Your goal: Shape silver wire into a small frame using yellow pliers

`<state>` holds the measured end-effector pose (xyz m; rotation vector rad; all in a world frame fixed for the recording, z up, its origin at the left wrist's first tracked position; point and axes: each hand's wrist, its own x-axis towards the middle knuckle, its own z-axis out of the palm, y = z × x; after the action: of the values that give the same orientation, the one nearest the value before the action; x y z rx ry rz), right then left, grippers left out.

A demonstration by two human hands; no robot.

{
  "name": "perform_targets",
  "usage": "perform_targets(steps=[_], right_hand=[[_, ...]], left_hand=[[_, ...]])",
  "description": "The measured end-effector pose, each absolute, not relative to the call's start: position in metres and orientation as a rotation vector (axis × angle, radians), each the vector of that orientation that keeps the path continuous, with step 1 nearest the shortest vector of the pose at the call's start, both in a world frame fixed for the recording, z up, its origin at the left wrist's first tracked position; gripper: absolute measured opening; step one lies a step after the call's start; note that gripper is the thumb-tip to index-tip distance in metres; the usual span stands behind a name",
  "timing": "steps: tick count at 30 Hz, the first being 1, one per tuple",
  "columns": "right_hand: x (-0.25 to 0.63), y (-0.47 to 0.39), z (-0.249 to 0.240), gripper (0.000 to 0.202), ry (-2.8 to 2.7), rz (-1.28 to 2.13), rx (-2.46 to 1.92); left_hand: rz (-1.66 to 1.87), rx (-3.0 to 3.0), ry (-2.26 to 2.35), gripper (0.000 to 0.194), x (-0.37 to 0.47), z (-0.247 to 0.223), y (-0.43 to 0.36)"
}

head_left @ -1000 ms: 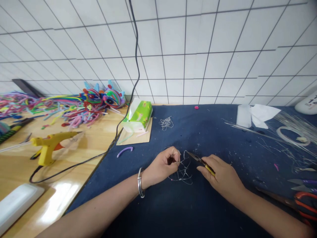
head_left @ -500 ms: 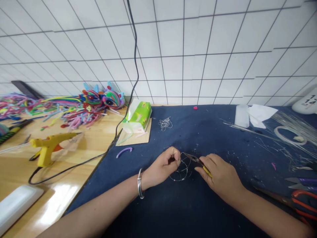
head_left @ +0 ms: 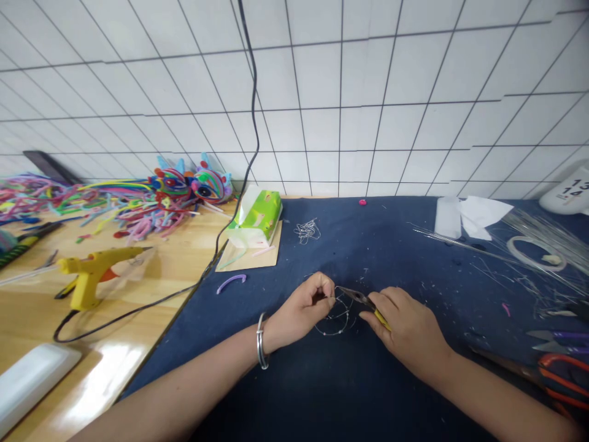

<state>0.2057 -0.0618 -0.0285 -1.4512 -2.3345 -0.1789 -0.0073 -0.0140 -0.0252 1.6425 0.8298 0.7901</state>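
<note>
My left hand [head_left: 306, 310] pinches a round frame of thin silvery wire [head_left: 332, 333] with small joints along its rings. The fingers hide part of that frame. In my right hand [head_left: 405, 319] is a pair of needle-nose pliers [head_left: 357, 296] with yellow grips, pointing left. Their narrow tips reach the wire just beside my left fingertips; whether the jaws are closed on it is too small to tell. Beyond my hands, a tangle of wire pieces [head_left: 307, 231] lies on the dark blue cloth [head_left: 331, 393].
At left are a yellow glue gun [head_left: 89, 276], its black cord [head_left: 138, 313] and colourful pipe cleaners [head_left: 142, 221]. A green tissue pack [head_left: 260, 215] sits on cardboard. To the right lie long wires [head_left: 547, 236], orange-handled scissors [head_left: 559, 374] and purple-handled snips [head_left: 559, 337].
The plier tips have shifted slightly left toward my left fingertips, and my right hand has moved a little left with them. My left hand stays in place, holding the wire frame.
</note>
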Motion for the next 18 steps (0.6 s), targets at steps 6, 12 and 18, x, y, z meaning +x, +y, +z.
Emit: perform_targets(steps=[6,12,18], right_hand=[[0.2092,-0.0597,-0.0261,0.026,-2.305,-0.226,-1.45],[0.209,-0.0593,-0.0245,0.024,-2.352,-0.289,-1.436],[0.2074,-0.0603,-0.0254,0.025,-2.397,-0.322,-1.442]], left_hand=[[0.773,1.65,0.844,0.009,-0.0073,-0.0249,-0.0142],[0.778,1.595,0.839,0.01,-0.0061,-0.0251,-0.0152],[0.792,1.552,0.84,0.009,-0.0053,-0.0254,-0.0166]])
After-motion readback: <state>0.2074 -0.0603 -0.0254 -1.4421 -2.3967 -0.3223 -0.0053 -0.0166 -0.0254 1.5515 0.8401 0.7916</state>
